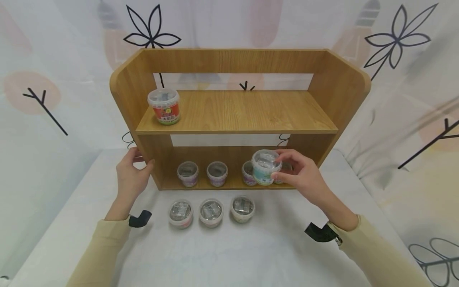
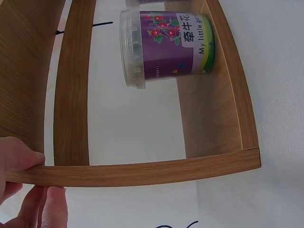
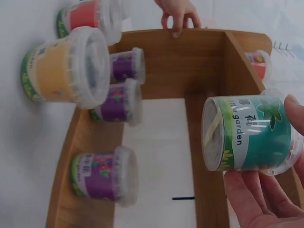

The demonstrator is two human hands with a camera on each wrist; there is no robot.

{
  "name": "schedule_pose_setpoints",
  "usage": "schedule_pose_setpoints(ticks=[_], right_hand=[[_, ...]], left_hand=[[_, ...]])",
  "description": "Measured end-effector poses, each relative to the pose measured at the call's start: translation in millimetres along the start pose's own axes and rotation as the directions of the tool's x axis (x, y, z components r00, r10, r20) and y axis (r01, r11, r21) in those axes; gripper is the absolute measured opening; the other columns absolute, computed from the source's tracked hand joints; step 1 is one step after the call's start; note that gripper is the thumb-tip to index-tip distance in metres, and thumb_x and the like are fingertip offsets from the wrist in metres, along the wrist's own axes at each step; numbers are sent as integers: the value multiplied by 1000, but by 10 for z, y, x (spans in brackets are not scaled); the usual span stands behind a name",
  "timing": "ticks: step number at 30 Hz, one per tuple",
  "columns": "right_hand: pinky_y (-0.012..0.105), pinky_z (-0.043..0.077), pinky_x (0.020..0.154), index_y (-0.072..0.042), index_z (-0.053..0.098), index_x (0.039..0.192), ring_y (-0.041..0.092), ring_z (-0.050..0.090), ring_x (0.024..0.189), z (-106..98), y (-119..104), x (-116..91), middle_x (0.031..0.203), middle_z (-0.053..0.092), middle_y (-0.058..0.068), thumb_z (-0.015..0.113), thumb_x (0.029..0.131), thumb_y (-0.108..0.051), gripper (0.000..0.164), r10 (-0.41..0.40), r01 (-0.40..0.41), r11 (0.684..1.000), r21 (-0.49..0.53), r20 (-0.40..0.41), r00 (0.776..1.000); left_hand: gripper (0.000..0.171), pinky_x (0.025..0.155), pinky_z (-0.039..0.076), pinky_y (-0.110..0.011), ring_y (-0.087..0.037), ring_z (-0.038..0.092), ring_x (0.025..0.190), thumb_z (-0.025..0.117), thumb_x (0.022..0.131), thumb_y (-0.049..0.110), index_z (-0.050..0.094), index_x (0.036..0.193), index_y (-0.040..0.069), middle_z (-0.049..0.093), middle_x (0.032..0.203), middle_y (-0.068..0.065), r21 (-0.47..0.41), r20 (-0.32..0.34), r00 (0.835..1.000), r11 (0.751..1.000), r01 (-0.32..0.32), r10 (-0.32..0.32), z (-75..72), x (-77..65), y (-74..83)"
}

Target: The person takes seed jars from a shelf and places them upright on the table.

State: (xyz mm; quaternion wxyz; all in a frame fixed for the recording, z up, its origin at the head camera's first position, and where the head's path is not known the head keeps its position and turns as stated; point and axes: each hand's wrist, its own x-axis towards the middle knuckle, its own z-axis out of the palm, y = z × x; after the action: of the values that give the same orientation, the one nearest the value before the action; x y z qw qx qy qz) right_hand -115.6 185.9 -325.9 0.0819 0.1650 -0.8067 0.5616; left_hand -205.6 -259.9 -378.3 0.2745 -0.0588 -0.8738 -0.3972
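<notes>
My right hand holds a clear-lidded plastic tub with a teal label in front of the lower level of a wooden shelf. In the right wrist view, the thumb and fingers pinch this teal tub near its lid, and it lies sideways in that view. My left hand grips the shelf's left side panel, thumb on one face and fingers on the other. Purple-labelled tubs stand on the lower level; one more tub there is partly hidden behind my right hand.
A red-labelled tub stands at the left end of the upper level. Three tubs are lined up on the white table before the shelf, among them an orange-labelled one. A patterned cloth hangs behind.
</notes>
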Motion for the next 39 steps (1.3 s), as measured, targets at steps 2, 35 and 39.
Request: schedule_pose_setpoints(ticks=[2,35,39], right_hand=[[23,53,91,-2,60,110,20,56,116,-1,40,-24,137,54,12,77,86,-6,30,14,-14,1000,-11,-3,1000],[23,54,87,5,58,100,7,54,115,123,795,-438,132,52,21,81,78,3,32,87,-86,995,48,-34,996],[25,53,89,1,59,99,9,54,115,145,870,-476,132,53,18,82,78,1,32,96,-95,995,28,-21,995]], left_hand=[[42,85,56,-54,-35,62,107,68,92,9,56,132,3,64,122,-18,0,0,1000,1000,0,0,-2,-2,-3],[41,85,56,-53,-34,62,107,68,92,9,56,130,3,64,121,-18,-2,-4,1000,1000,7,-7,15,-7,-6],[41,85,56,-53,-34,62,108,68,92,9,56,131,4,64,122,-17,-4,-2,1000,1000,14,-14,12,-4,0]])
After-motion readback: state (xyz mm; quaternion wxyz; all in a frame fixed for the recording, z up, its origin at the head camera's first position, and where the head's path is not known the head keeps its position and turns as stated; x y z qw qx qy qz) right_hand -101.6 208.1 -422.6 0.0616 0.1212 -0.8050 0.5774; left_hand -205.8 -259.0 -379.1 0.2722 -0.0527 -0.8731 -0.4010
